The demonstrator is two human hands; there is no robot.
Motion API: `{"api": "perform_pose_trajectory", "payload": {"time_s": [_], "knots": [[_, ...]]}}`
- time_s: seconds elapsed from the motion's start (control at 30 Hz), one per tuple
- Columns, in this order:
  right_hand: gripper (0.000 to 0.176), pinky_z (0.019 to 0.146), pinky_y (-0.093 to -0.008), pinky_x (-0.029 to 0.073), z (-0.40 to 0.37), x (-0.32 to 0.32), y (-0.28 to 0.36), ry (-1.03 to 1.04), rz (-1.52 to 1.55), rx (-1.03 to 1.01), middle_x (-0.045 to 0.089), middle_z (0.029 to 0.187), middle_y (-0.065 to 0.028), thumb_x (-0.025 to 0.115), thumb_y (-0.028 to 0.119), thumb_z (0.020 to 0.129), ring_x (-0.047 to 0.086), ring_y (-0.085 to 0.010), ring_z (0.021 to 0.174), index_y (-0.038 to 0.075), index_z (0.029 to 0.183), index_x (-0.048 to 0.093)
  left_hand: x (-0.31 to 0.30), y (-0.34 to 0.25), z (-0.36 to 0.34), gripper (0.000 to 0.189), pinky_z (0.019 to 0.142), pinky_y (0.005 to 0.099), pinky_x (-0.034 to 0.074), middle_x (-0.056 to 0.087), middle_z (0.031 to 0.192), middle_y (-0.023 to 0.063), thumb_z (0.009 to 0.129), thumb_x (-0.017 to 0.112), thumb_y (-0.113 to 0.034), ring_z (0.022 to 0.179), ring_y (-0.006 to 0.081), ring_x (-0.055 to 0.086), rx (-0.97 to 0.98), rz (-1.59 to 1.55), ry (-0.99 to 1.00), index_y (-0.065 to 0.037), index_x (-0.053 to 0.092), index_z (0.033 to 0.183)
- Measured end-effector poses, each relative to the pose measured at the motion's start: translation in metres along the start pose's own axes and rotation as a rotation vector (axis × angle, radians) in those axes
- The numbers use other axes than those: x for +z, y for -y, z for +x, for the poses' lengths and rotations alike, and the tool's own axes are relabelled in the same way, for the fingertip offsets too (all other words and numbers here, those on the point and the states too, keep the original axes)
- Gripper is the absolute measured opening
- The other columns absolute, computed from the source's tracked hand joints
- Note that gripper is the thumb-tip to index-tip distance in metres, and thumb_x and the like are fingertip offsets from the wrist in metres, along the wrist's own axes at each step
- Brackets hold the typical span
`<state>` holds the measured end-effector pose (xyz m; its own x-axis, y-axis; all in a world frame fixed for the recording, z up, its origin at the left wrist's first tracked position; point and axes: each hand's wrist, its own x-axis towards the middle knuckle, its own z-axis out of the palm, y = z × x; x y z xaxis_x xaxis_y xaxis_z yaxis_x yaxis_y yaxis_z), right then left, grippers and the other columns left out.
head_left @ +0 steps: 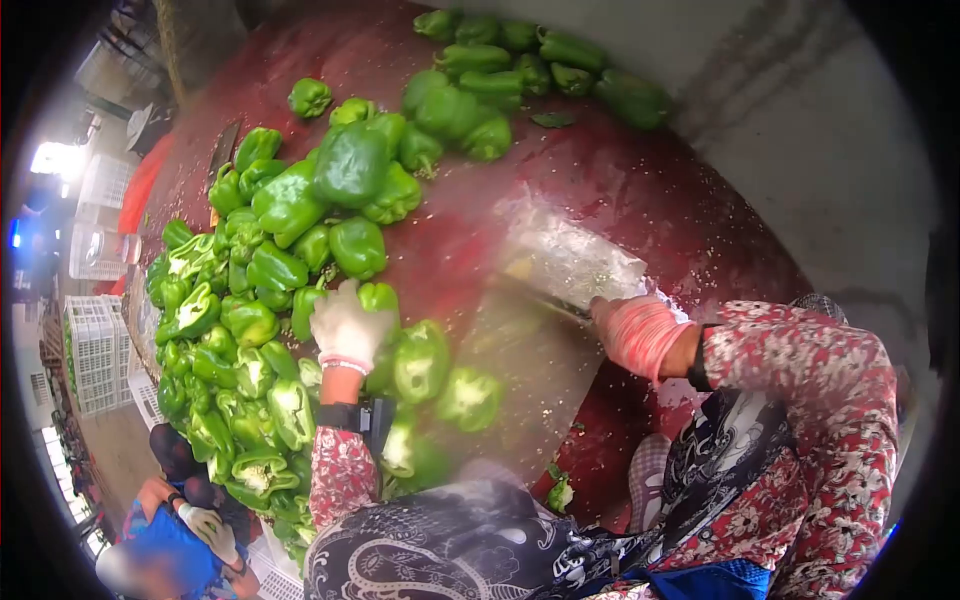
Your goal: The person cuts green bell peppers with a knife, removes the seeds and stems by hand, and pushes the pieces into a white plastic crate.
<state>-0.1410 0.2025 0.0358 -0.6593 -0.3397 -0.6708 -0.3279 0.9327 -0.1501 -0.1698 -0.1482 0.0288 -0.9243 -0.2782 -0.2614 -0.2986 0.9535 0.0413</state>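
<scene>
My left hand (pixel 350 325), in a white glove, is closed around a green bell pepper (pixel 378 297) at the edge of the pile; its fingertips are partly hidden. My right hand (pixel 640 335), in a pink-red glove, grips a knife (pixel 545 297) by the handle. The blade points left and is smeared by motion. Whole green bell peppers (pixel 352 165) lie beyond my left hand. Below and right of it are cut pepper pieces (pixel 420 360) with pale insides showing, some blurred.
Wet red sheeting (pixel 650 200) strewn with seeds covers the surface. More peppers (pixel 490 75) lie at the far end. A pepper scrap (pixel 560 495) lies near a shoe (pixel 650 480). White crates (pixel 98 350) stand at left. Another person's gloved hands (pixel 208 528) are at lower left.
</scene>
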Motion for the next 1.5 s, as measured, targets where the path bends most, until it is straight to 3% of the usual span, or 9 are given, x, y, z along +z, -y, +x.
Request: {"api": "perform_pose_trajectory", "payload": {"time_s": [0.23, 0.3, 0.53, 0.6, 0.67, 0.77, 0.9, 1.13, 1.5], "knots": [[0.024, 0.055, -0.0456, 0.051, -0.014, -0.025, 0.018, 0.179, 0.227, -0.085, 0.064, 0.075, -0.0206, 0.059, 0.004, 0.08, 0.066, -0.0384, 0.069, -0.004, 0.101, 0.051, -0.003, 0.004, -0.046, 0.056, 0.098, 0.0396, 0.044, 0.063, 0.115, 0.017, 0.071, 0.077, -0.019, 0.109, 0.0283, 0.057, -0.097, -0.75, -0.427, 0.001, 0.059, 0.12], [0.021, 0.056, -0.0454, 0.051, -0.01, -0.013, 0.014, 0.007, 0.257, -0.143, 0.064, 0.074, -0.0207, 0.059, 0.006, 0.08, 0.066, -0.0379, 0.07, -0.003, 0.098, 0.054, -0.023, -0.003, -0.056, 0.045, 0.09, 0.0343, 0.048, 0.062, 0.11, 0.0129, 0.079, 0.07, -0.011, 0.098, 0.0223, 0.06, -0.166, -1.495, -0.304, 0.005, 0.056, 0.119], [0.016, 0.064, -0.0437, 0.053, 0.035, 0.03, 0.005, -0.109, 0.207, -0.188, 0.066, 0.071, -0.0179, 0.059, 0.016, 0.081, 0.067, -0.0356, 0.073, 0.003, 0.086, 0.066, 0.006, -0.062, -0.092, 0.039, 0.078, 0.0308, 0.051, 0.063, 0.1, 0.0105, 0.079, 0.068, -0.006, 0.085, 0.0178, 0.062, -0.127, -1.765, 0.193, 0.003, 0.057, 0.115], [0.02, 0.065, -0.0439, 0.053, 0.046, 0.033, -0.009, -0.033, 0.222, -0.095, 0.068, 0.077, -0.0153, 0.058, 0.019, 0.083, 0.067, -0.0359, 0.073, 0.007, 0.095, 0.068, 0.044, -0.068, -0.089, 0.044, 0.078, 0.0313, 0.052, 0.063, 0.098, 0.0103, 0.076, 0.074, -0.01, 0.084, 0.0177, 0.062, 0.061, -1.473, 0.192, 0.003, 0.058, 0.115], [0.027, 0.074, -0.0421, 0.053, 0.038, 0.018, -0.025, -0.47, 0.113, -0.141, 0.069, 0.089, -0.017, 0.059, 0.026, 0.084, 0.067, -0.0347, 0.083, 0.007, 0.101, 0.068, 0.042, -0.083, -0.093, 0.051, 0.086, 0.0328, 0.051, 0.064, 0.105, 0.0112, 0.07, 0.077, -0.01, 0.092, 0.0201, 0.063, 0.076, -1.279, 0.197, 0.001, 0.058, 0.117], [0.037, 0.083, -0.0406, 0.051, 0.028, -0.02, -0.046, -0.615, 0.021, -0.243, 0.068, 0.1, -0.0201, 0.062, 0.032, 0.084, 0.065, -0.0346, 0.094, 0.006, 0.11, 0.066, 0.071, -0.091, -0.079, 0.059, 0.086, 0.0329, 0.05, 0.066, 0.103, 0.014, 0.066, 0.081, -0.017, 0.094, 0.0229, 0.064, 0.345, -0.829, -0.063, 0.0, 0.058, 0.119], [0.048, 0.09, -0.0381, 0.047, 0.036, -0.041, -0.04, -0.349, 0.744, 0.137, 0.066, 0.11, -0.0201, 0.065, 0.033, 0.082, 0.063, -0.0334, 0.103, 0.002, 0.119, 0.063, 0.057, -0.091, -0.078, 0.06, 0.085, 0.0331, 0.051, 0.066, 0.105, 0.0137, 0.066, 0.081, -0.019, 0.096, 0.0226, 0.064, 0.318, -0.824, 0.164, -0.002, 0.058, 0.118], [0.056, 0.091, -0.0354, 0.047, 0.07, -0.045, -0.068, -0.279, 0.568, 0.027, 0.067, 0.107, -0.0209, 0.07, 0.033, 0.079, 0.064, -0.0266, 0.102, -0.003, 0.12, 0.061, 0.049, -0.076, -0.066, 0.058, 0.089, 0.0346, 0.05, 0.068, 0.106, 0.0154, 0.064, 0.082, -0.025, 0.099, 0.0255, 0.066, 0.281, -0.915, 0.461, -0.005, 0.062, 0.115], [0.037, 0.081, -0.0397, 0.052, 0.103, -0.087, -0.006, -0.427, 0.461, -0.009, 0.07, 0.094, -0.0161, 0.065, 0.033, 0.077, 0.067, -0.0289, 0.089, 0.007, 0.103, 0.071, 0.057, -0.045, -0.055, 0.058, 0.083, 0.0335, 0.052, 0.069, 0.098, 0.0161, 0.063, 0.085, -0.02, 0.089, 0.023, 0.066, 0.253, -0.745, 0.076, 0.003, 0.062, 0.111]]}}
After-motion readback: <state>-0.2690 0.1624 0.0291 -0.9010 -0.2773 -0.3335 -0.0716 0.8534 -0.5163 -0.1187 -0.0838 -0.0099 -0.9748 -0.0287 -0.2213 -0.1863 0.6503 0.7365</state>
